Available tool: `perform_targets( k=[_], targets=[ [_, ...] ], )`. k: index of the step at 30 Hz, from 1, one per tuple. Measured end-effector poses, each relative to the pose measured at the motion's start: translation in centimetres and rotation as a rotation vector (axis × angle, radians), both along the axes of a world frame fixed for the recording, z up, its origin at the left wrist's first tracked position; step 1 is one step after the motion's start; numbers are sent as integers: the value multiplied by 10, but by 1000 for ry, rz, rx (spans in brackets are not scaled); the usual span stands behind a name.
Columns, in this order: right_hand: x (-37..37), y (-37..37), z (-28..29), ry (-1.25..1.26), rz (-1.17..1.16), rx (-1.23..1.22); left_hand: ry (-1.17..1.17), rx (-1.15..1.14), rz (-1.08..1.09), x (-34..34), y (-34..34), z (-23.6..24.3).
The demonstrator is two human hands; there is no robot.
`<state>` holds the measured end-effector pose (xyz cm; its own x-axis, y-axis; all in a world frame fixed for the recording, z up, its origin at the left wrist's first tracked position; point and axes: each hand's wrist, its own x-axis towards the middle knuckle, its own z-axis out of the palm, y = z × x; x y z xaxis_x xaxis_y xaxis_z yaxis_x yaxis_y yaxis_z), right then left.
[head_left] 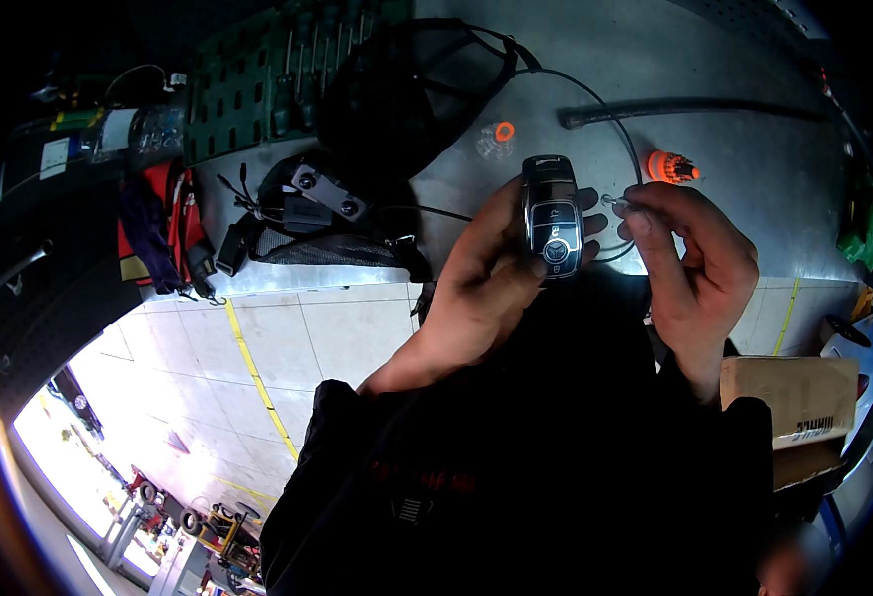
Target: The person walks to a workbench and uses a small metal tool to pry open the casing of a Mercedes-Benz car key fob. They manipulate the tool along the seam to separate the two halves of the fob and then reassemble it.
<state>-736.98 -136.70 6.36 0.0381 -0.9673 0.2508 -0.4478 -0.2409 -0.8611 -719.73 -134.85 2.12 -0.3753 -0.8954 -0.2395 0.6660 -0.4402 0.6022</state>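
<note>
My left hand (486, 283) is closed around a black car key fob (554, 219) with a silver rim, its button side facing up and its thumb at the lower end. Just to the right, my right hand (700, 263) pinches a small shiny metal piece (612, 201) between thumb and fingertips; its exact kind is too small to tell. A short gap separates this piece from the fob. Both hands are raised over the near edge of a grey metal workbench (476, 189). Behind them a thin black cable (610, 114) curves across the bench top.
An orange-and-black bit set (673, 167), a clear container with an orange ring (501, 139) and a dark rod (695, 109) lie farther back. Leftward are a green tool tray (233, 99), a black mesh bag (317, 248) and a red pouch (196, 223). A cardboard box (784, 392) stands right.
</note>
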Motion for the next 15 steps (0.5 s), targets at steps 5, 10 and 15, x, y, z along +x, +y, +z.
perform_targets(
  k=[5,10,15],
  targets=[
    [0,0,-2,-19,-6,-1,20,67,4,0,-1,7],
    [-1,1,-1,-12,-7,14,-50,20,-12,1,-1,3],
    [-1,1,1,11,5,11,-92,-12,-55,4,-1,3]
  ],
)
